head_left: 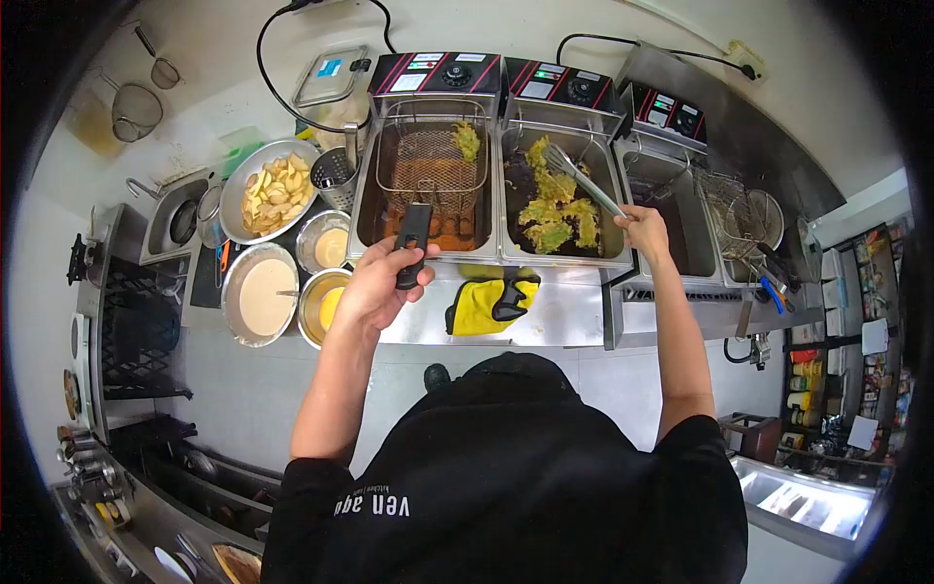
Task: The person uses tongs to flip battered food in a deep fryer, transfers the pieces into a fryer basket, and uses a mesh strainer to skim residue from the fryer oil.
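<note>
Wrapped round the black handle (415, 232) of a wire fryer basket (433, 161) is my left hand (384, 282). The basket sits in the left fryer, with one green battered piece (466, 142) at its right side. My right hand (645, 232) grips metal tongs (589, 182) over the middle fryer (564, 255). The tongs' head is at the upper battered pieces there. Several green battered leafy pieces (550, 234) lie in the dark oil below. Whether the tongs are closed on a piece I cannot tell.
Left of the fryers stand a bowl of cut potatoes (230, 195), a bowl of pale batter (265, 294) and a perforated metal cup (334, 175). A yellow cloth (482, 310) lies below the fryers. Another fryer (681, 229) and wire baskets (725, 209) are at right.
</note>
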Motion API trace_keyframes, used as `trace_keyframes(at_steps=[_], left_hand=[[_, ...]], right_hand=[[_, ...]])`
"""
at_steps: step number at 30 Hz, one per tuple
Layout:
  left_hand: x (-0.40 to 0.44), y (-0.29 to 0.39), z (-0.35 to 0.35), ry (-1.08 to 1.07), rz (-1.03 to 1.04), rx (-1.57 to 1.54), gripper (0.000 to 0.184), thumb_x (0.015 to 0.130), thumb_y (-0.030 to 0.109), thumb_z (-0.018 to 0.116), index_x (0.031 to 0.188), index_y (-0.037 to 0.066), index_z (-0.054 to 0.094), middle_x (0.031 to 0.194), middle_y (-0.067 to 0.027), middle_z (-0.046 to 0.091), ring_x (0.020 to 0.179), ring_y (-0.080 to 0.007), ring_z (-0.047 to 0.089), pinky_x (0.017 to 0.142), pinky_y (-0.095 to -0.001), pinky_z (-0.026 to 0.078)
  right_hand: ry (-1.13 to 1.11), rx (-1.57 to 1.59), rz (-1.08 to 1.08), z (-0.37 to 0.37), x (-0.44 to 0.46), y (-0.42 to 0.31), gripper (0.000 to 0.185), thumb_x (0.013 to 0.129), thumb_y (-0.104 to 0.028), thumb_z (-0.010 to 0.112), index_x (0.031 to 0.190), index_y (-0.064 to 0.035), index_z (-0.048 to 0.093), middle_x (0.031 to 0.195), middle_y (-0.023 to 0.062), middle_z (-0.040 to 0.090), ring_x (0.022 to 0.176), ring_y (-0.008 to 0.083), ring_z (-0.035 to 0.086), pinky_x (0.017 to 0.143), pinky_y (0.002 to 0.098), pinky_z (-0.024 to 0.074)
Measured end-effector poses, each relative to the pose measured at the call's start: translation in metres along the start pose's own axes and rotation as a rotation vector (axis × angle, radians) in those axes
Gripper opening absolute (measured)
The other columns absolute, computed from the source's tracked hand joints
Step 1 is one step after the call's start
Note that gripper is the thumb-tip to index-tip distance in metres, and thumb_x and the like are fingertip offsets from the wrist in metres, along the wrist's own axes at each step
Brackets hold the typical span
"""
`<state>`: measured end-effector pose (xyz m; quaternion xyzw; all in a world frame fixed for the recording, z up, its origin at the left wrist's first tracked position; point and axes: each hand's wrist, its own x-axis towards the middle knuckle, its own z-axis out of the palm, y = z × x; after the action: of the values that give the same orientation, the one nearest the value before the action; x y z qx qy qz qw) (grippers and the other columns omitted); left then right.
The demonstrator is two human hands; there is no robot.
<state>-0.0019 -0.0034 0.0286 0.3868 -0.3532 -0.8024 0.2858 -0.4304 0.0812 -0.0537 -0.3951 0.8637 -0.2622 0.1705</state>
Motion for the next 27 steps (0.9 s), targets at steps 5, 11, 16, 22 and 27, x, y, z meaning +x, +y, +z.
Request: trace_keyframes(at_steps=[5, 11, 16, 22, 27], left_hand=[[0.003, -0.002, -0.005, -0.07, -0.012, 0.003, 0.021, 0.089, 0.004, 0.049, 0.107, -0.007, 0.05, 0.088, -0.0084, 0.057, 0.062, -0.0113, 0.052, 0.041, -0.0207, 0.037], [0.001, -0.003, -0.004, -0.047, 0.004, 0.002, 0.021, 0.089, 0.004, 0.05, 0.107, -0.006, 0.05, 0.089, -0.0083, 0.057, 0.062, -0.0113, 0.052, 0.041, -0.0209, 0.037], [0.0, -0.003, -0.004, -0.043, -0.004, 0.001, 0.023, 0.089, 0.004, 0.05, 0.11, -0.006, 0.048, 0.094, -0.0096, 0.058, 0.063, -0.0115, 0.052, 0.041, -0.0212, 0.038], [0.003, -0.002, -0.007, -0.053, -0.013, -0.007, 0.027, 0.088, 0.003, 0.05, 0.113, -0.006, 0.045, 0.098, -0.011, 0.059, 0.064, -0.0123, 0.053, 0.041, -0.0216, 0.039], [0.003, -0.004, -0.009, -0.064, -0.004, -0.019, 0.027, 0.088, 0.003, 0.05, 0.113, -0.006, 0.045, 0.099, -0.012, 0.059, 0.064, -0.0129, 0.053, 0.041, -0.0216, 0.038]], right_hand=[[0.016, 0.146, 0.1, 0.001, -0.009, -0.008, 0.033, 0.078, -0.02, 0.072, 0.109, -0.0087, 0.069, 0.072, 0.007, 0.065, 0.051, 0.0139, 0.059, 0.055, 0.03, 0.0464], [0.101, -0.037, -0.026, -0.004, -0.005, -0.009, 0.031, 0.078, -0.022, 0.072, 0.108, -0.0115, 0.069, 0.072, 0.0088, 0.066, 0.059, 0.0153, 0.062, 0.061, 0.0318, 0.0477], [0.079, -0.038, -0.048, -0.015, -0.006, -0.013, 0.029, 0.079, -0.024, 0.07, 0.107, -0.0137, 0.07, 0.077, 0.0109, 0.068, 0.066, 0.0195, 0.064, 0.066, 0.0327, 0.0485], [0.21, -0.071, -0.133, -0.035, -0.038, -0.051, 0.028, 0.08, -0.026, 0.069, 0.106, -0.0147, 0.07, 0.084, 0.0116, 0.069, 0.078, 0.0275, 0.066, 0.071, 0.0358, 0.0497], [0.467, -0.258, -0.491, -0.041, -0.057, -0.063, 0.022, 0.084, -0.017, 0.064, 0.106, -0.0133, 0.068, 0.093, 0.0098, 0.067, 0.083, 0.0292, 0.065, 0.07, 0.0363, 0.0496]])
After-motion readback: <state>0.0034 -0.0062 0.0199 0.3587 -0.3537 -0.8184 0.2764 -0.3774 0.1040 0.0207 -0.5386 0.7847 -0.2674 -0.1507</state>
